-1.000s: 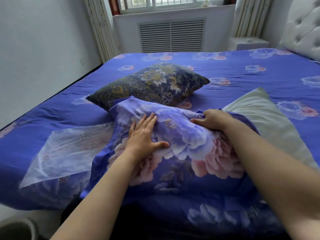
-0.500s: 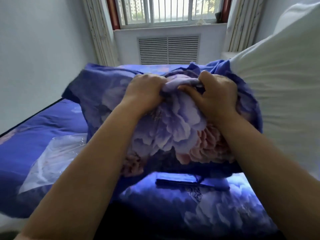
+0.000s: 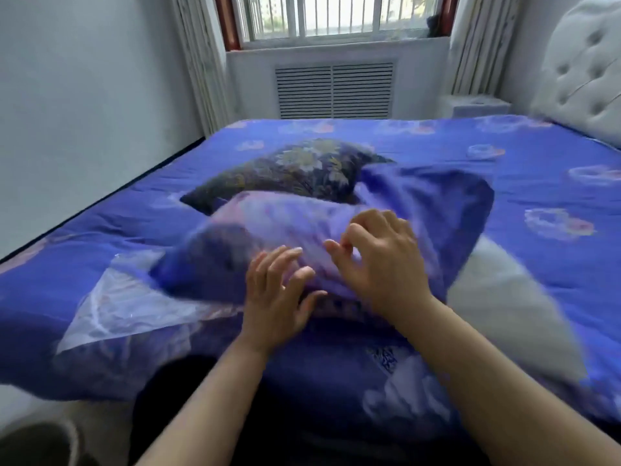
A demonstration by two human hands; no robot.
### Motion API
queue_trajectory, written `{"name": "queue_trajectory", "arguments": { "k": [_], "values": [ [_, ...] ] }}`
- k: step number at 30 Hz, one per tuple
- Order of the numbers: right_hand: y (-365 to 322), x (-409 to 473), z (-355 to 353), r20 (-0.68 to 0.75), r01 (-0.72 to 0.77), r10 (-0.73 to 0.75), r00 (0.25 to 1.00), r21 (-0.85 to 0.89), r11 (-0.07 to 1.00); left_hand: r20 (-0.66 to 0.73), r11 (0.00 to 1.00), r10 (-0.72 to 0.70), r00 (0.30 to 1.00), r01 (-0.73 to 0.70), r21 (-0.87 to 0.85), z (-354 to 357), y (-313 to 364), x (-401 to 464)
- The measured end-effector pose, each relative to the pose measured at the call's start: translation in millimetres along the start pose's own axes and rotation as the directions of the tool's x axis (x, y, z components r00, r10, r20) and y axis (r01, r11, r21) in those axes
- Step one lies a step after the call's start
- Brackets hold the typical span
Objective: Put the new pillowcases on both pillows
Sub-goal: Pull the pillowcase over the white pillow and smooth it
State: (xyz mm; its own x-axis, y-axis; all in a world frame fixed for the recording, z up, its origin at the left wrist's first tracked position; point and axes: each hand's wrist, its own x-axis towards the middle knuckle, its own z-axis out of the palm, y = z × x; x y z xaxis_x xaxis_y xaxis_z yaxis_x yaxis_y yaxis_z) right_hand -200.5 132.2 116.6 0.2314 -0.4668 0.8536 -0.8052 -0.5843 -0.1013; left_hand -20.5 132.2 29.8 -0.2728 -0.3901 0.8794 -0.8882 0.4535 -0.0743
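Blue floral pillowcase (image 3: 302,230) half over white pillow (image 3: 504,314); left hand (image 3: 279,297) and right hand (image 3: 379,260) loose-fingered, gripping nothing. Next, probably: regrip opening, pull farther.

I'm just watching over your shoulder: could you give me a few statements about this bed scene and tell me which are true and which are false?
1. A dark flowered pillow lies on the bed beyond the hands. True.
2. The left hand grips a curtain. False: its fingers are spread over the blue pillowcase.
3. A clear plastic bag lies left of the hands. True.
4. The white pillow is fully covered. False: its end sticks out on the right.
5. The right hand rests on the headboard. False: it is over the pillowcase.
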Motion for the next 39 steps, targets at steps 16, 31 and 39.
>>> {"name": "queue_trajectory", "arguments": {
  "k": [16,31,39],
  "values": [
    [55,-57,32,0.445,-0.567,0.663,0.601,-0.347,0.747,0.664,0.832,-0.552,0.504,0.39,0.395,23,34,67],
    [61,-64,37,0.571,-0.765,0.51,0.643,0.452,0.459,0.754,0.464,-0.363,0.547,0.808,-0.363,49,61,97],
    [55,-64,51,0.518,-0.645,0.492,0.7,0.162,0.747,0.728,0.669,-0.366,0.58,0.707,-0.228,37,68,96]
  ]
}}
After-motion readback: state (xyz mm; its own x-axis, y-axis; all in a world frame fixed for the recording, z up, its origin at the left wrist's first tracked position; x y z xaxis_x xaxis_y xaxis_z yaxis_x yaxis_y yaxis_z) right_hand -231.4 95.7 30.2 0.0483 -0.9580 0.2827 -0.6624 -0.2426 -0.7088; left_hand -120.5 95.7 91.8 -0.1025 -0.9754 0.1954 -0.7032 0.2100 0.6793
